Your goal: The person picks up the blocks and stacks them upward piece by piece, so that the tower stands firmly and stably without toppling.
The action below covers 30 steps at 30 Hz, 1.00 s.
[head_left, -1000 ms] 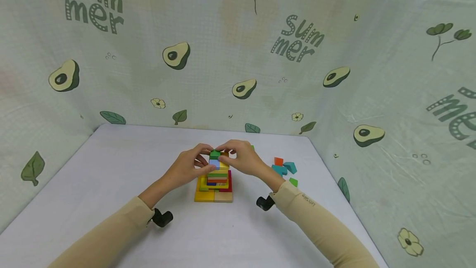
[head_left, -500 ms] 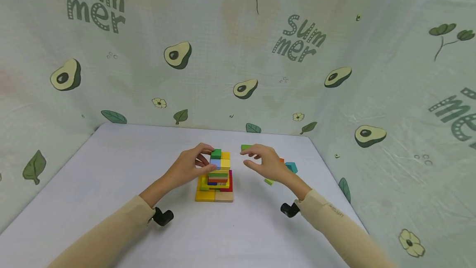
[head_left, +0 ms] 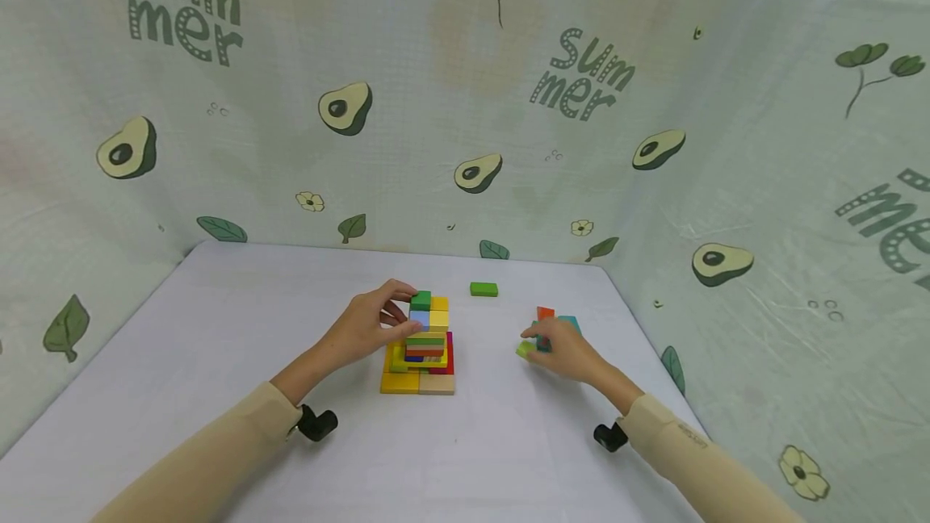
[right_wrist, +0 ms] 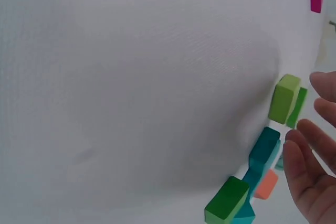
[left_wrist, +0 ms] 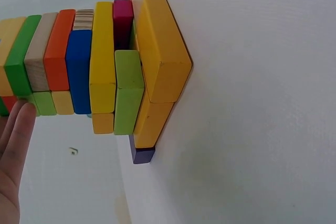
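A tower of coloured toy blocks (head_left: 426, 340) stands on a wider base of yellow and plain wooden blocks, topped by a green block (head_left: 421, 300). My left hand (head_left: 363, 321) rests against the tower's left side near the top, index fingertip by the green block and thumb lower down. In the left wrist view, straight fingers (left_wrist: 20, 135) lie along the stack. My right hand (head_left: 570, 349) reaches over loose blocks on the right, thumb and fingers apart. Just beyond its fingertips stands a light green block (right_wrist: 284, 99); the right wrist view shows a gap between them.
Under the right hand, teal blocks (right_wrist: 263, 150), an orange block (right_wrist: 266, 184) and a dark green block (right_wrist: 227, 201) lie close together. A bright green block (head_left: 483, 289) lies alone behind and right of the tower. Patterned cloth (head_left: 407, 208) hangs beyond the white table (head_left: 291, 281).
My right hand has left the tower's top and moved right and nearer, down to the loose blocks. The left hand stays at the tower, and the green top block has stayed in place.
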Motion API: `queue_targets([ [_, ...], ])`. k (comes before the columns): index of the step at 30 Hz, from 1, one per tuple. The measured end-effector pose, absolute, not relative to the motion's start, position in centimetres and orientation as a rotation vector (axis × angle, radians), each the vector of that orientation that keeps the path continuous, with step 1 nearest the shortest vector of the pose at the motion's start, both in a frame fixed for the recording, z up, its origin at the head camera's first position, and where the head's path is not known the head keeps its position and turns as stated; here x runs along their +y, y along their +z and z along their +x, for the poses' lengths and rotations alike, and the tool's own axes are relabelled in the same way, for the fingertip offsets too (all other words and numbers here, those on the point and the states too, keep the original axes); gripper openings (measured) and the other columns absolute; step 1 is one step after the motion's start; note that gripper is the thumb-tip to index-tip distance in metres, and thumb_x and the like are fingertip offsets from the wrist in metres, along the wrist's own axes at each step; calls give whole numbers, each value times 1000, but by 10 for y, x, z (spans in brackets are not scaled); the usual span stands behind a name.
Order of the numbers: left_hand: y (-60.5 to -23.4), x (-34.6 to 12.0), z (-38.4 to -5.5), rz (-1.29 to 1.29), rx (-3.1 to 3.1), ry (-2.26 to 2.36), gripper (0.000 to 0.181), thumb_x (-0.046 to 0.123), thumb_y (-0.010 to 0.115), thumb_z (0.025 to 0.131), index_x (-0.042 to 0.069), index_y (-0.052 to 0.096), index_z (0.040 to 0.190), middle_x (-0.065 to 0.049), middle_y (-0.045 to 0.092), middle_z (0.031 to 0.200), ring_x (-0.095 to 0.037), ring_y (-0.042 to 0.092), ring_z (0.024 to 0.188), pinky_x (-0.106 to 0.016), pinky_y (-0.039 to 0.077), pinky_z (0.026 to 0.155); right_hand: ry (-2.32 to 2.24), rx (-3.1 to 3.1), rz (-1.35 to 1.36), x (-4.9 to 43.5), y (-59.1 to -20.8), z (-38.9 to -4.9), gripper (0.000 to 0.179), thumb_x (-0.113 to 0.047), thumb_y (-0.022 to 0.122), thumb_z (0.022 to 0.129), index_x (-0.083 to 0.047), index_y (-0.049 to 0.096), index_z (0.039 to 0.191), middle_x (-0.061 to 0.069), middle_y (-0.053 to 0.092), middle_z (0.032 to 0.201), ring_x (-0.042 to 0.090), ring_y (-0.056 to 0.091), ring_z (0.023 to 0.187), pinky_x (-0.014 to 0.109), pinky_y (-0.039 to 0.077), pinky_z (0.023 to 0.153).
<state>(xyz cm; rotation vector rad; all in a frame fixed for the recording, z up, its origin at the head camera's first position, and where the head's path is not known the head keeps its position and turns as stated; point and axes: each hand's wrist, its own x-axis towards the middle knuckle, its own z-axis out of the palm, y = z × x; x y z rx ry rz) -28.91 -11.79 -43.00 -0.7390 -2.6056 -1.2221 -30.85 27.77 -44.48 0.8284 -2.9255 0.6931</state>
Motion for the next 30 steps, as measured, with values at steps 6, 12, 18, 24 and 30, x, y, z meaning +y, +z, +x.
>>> queue_targets([
  [6, -429, -116, -290, -749, -2607, -1214, 55, 35, 84, 94, 22, 56, 139, -7, 71, 131, -14, 70, 96, -34, 63, 90, 642, -2967, 770, 281, -457, -313, 32, -7, 85, 88, -3, 79, 119, 5, 77, 109, 14, 59, 83, 23, 52, 72],
  [12, -428, -116, -290, -746, -2614, -1219, 55, 35, 84, 94, 22, 56, 139, -7, 71, 132, -14, 70, 97, -35, 63, 91, 621, -2936, 771, 278, -462, -314, 29, -4, 84, 88, -1, 79, 116, 5, 77, 105, 11, 60, 81, 24, 54, 71],
  [18, -429, -116, -291, -767, -2601, -1225, 54, 35, 84, 94, 20, 57, 139, -6, 71, 132, -14, 70, 98, -35, 63, 91, 641, -2883, 825, 272, -459, -312, 25, -1, 81, 88, -4, 81, 113, 2, 78, 102, 11, 64, 84, 26, 58, 76],
  [24, -429, -116, -290, -763, -2593, -1237, 53, 35, 84, 94, 20, 57, 137, -5, 71, 131, -12, 69, 96, -34, 63, 91, 734, -2760, 955, 243, -429, -308, 26, -3, 79, 93, -6, 79, 119, 3, 76, 108, 15, 68, 93, 28, 62, 83],
  [30, -430, -117, -290, -739, -2609, -1223, 54, 36, 84, 94, 21, 57, 138, -6, 70, 131, -13, 70, 96, -35, 63, 91, 850, -2645, 1048, 202, -388, -305, 28, -5, 77, 96, -7, 77, 124, 4, 73, 112, 17, 71, 98, 29, 63, 90],
])
